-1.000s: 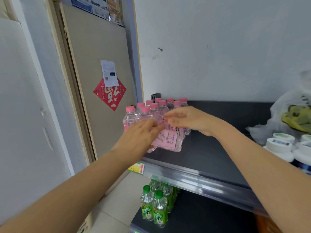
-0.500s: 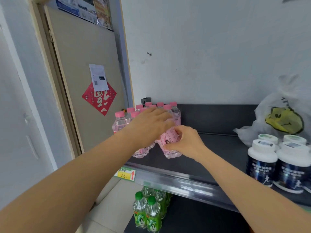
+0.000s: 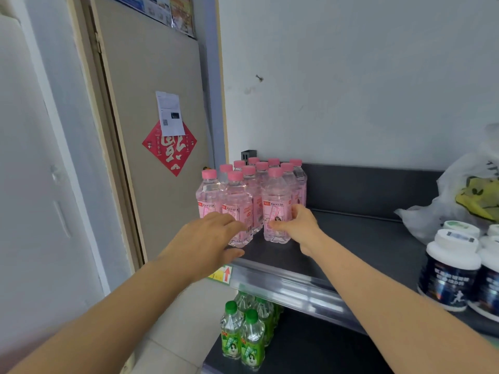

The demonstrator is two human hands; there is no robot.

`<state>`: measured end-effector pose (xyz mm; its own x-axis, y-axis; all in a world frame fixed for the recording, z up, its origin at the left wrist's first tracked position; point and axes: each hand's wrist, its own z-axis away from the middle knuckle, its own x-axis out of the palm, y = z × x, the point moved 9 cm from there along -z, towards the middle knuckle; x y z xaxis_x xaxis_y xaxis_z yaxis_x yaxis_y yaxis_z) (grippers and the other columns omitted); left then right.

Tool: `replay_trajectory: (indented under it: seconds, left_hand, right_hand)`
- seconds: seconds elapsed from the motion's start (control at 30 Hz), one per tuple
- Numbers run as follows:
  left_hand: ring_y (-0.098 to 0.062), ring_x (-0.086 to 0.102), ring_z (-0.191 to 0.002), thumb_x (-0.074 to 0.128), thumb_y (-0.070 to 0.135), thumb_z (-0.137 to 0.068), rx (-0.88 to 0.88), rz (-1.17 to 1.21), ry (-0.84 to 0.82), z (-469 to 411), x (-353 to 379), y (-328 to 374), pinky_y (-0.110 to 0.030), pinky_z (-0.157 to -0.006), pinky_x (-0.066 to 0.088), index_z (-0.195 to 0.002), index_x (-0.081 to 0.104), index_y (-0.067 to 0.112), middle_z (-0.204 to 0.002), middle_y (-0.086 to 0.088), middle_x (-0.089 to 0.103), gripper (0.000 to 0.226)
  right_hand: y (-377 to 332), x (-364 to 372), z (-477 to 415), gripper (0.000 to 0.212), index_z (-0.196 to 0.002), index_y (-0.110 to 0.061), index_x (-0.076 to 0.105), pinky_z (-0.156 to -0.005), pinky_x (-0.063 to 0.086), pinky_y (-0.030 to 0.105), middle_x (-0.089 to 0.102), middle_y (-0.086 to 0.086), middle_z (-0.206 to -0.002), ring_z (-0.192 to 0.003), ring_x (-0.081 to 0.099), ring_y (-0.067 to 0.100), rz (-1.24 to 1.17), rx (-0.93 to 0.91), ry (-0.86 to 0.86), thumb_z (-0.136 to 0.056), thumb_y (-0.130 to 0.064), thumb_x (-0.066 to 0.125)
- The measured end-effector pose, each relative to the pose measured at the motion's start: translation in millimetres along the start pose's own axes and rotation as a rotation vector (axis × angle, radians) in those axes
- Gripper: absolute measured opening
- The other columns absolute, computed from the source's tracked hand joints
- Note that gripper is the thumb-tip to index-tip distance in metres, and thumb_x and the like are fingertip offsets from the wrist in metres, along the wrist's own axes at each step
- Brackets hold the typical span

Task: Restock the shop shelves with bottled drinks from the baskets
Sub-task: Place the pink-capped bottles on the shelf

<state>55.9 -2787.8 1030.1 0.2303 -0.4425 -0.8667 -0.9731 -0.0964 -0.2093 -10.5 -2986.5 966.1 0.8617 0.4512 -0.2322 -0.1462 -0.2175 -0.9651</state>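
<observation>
Several pink-capped peach soda bottles [image 3: 251, 190] stand in rows at the left end of the dark upper shelf [image 3: 359, 238]. My right hand [image 3: 295, 225] grips the lower part of the front right bottle [image 3: 275, 209], thumb on its label and fingers round its side. In front of the front middle bottle [image 3: 237, 209], my left hand [image 3: 208, 238] hovers with relaxed fingers, the fingertips at the bottle's base; contact is unclear.
Green-capped bottles [image 3: 243, 336] stand on the lower shelf. White-lidded dark jars [image 3: 451, 268] and a plastic bag [image 3: 464, 195] occupy the upper shelf's right side. A door with a red diamond sticker [image 3: 170, 149] is to the left. The shelf's front rail carries a price tag [image 3: 221, 273].
My left hand has come down from the bottle tops to the front of the row. My right hand stays on the front right bottle, which now stands upright in line.
</observation>
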Motion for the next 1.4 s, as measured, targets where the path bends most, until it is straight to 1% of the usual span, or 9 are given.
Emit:
replay_trajectory:
  seconds: [0.1, 0.23, 0.4, 0.57, 0.87, 1.0, 1.13, 1.3, 1.4]
  left_hand:
    - [-0.012, 0.047, -0.115, 0.049, 0.049, -0.092, -0.045, 0.053, -0.053, 13, 11, -3, -0.031, -0.088, 0.048, -0.136, 0.042, 0.031, -0.124, 0.010, 0.052, 0.048]
    - [-0.012, 0.049, -0.115, 0.051, 0.047, -0.092, -0.066, 0.090, -0.073, 19, 18, -5, -0.034, -0.089, 0.048, -0.134, 0.044, 0.031, -0.125, 0.009, 0.054, 0.046]
    - [-0.008, 0.046, -0.117, 0.049, 0.049, -0.092, -0.091, 0.087, -0.095, 29, 19, -7, -0.028, -0.093, 0.045, -0.133, 0.045, 0.034, -0.126, 0.013, 0.051, 0.044]
    - [-0.009, 0.048, -0.114, 0.052, 0.049, -0.090, -0.130, 0.080, -0.122, 48, 23, -15, -0.028, -0.087, 0.046, -0.129, 0.048, 0.035, -0.123, 0.014, 0.053, 0.041]
    - [-0.009, 0.047, -0.119, 0.049, 0.050, -0.091, -0.184, 0.057, -0.191, 79, 27, -25, -0.032, -0.096, 0.046, -0.131, 0.047, 0.033, -0.132, 0.013, 0.050, 0.043]
    - [-0.013, 0.046, -0.120, 0.048, 0.048, -0.093, -0.204, 0.045, -0.231, 95, 28, -23, -0.032, -0.094, 0.045, -0.130, 0.047, 0.032, -0.129, 0.009, 0.050, 0.041]
    - [-0.014, 0.047, -0.120, 0.048, 0.047, -0.093, -0.206, 0.036, -0.267, 119, 37, -21, -0.035, -0.095, 0.045, -0.131, 0.047, 0.030, -0.131, 0.008, 0.049, 0.042]
    - [-0.015, 0.046, -0.120, 0.050, 0.045, -0.092, -0.226, 0.065, -0.319, 177, 57, -21, -0.032, -0.090, 0.044, -0.132, 0.048, 0.029, -0.131, 0.007, 0.049, 0.043]
    - [-0.019, 0.047, -0.121, 0.055, 0.043, -0.090, -0.252, 0.090, -0.383, 237, 79, -21, -0.034, -0.089, 0.044, -0.131, 0.050, 0.027, -0.132, 0.006, 0.051, 0.045]
  right_hand:
    - [-4, -7, 3, 0.066, -0.122, -0.007, 0.055, -0.090, 0.050, 0.034, 0.058, 0.011, -0.124, -0.107, 0.059, 0.024, 0.096, -0.011, 0.108, -0.064, -0.011, 0.086]
    - [-13, -13, 4, 0.085, -0.137, -0.008, 0.038, -0.097, 0.046, 0.037, 0.050, 0.011, -0.135, -0.119, 0.052, 0.027, 0.204, -0.003, 0.145, -0.067, -0.017, 0.085]
    - [-14, -12, 4, 0.078, -0.131, -0.009, 0.041, -0.090, 0.048, 0.038, 0.053, 0.010, -0.130, -0.113, 0.056, 0.027, 0.259, 0.014, 0.157, -0.068, -0.021, 0.085]
    - [-14, -7, 5, 0.068, -0.123, -0.008, 0.044, -0.086, 0.050, 0.038, 0.056, 0.010, -0.123, -0.107, 0.057, 0.027, 0.295, 0.006, 0.173, -0.069, -0.022, 0.084]
    - [-18, -3, 6, 0.072, -0.127, -0.005, 0.045, -0.093, 0.048, 0.039, 0.055, 0.013, -0.127, -0.113, 0.055, 0.028, 0.298, 0.005, 0.167, -0.068, -0.022, 0.084]
    - [-23, -2, 20, 0.078, -0.133, -0.007, 0.039, -0.095, 0.044, 0.039, 0.043, 0.014, -0.135, -0.120, 0.048, 0.030, 0.288, 0.000, 0.220, -0.070, -0.024, 0.083]
    - [-46, 4, 53, 0.068, -0.135, -0.011, 0.038, -0.099, 0.040, 0.038, 0.038, 0.011, -0.136, -0.125, 0.041, 0.028, 0.329, -0.191, 0.288, -0.077, -0.021, 0.074]
    - [-49, 46, 137, 0.060, -0.140, -0.014, 0.038, -0.107, 0.029, 0.029, 0.041, 0.006, -0.139, -0.128, 0.038, 0.019, 0.412, -0.489, 0.095, -0.087, -0.019, 0.065]
    - [-16, 70, 191, 0.052, -0.136, -0.013, 0.043, -0.098, 0.028, 0.020, 0.044, 0.007, -0.133, -0.123, 0.041, 0.020, 0.539, -0.567, 0.004, -0.088, -0.018, 0.062]
